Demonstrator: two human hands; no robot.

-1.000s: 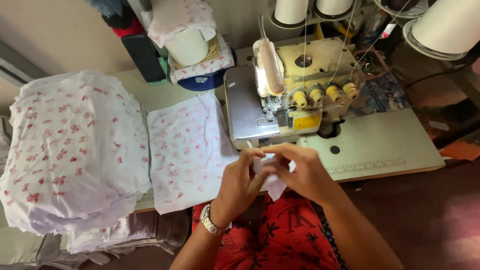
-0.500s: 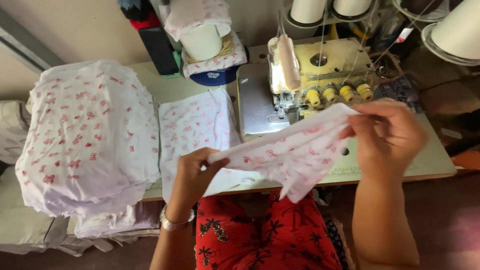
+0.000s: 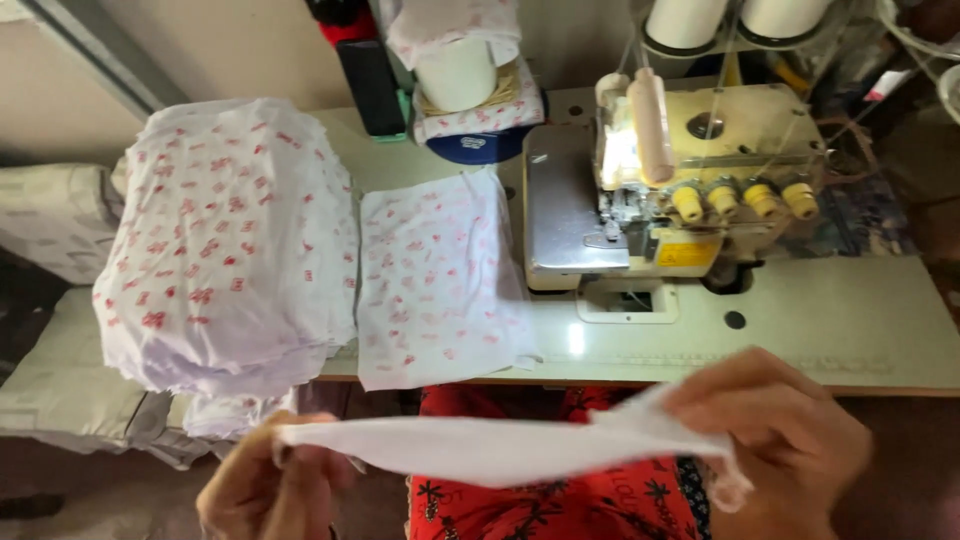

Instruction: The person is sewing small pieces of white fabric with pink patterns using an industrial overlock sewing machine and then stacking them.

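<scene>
A white fabric strip (image 3: 500, 450) is stretched level between my two hands, low over my lap. My left hand (image 3: 265, 485) pinches its left end. Its right end is gripped by my right hand (image 3: 785, 445), fingers curled over the cloth. Both hands are in front of the sewing table's (image 3: 800, 330) near edge. A cream overlock sewing machine (image 3: 680, 190) with yellow tension knobs stands on the table beyond my right hand. A flat piece of white cloth with red print (image 3: 435, 275) lies left of the machine.
A thick stack of the same red-printed white cloth (image 3: 225, 245) sits at the table's left end and hangs over the edge. White thread cones (image 3: 730, 20) stand behind the machine. A white roll on a blue base (image 3: 460, 90) is at the back centre.
My hands went from close together at the table edge to wide apart, pulling the folded fabric open into a long strip and bringing it down toward my lap.
</scene>
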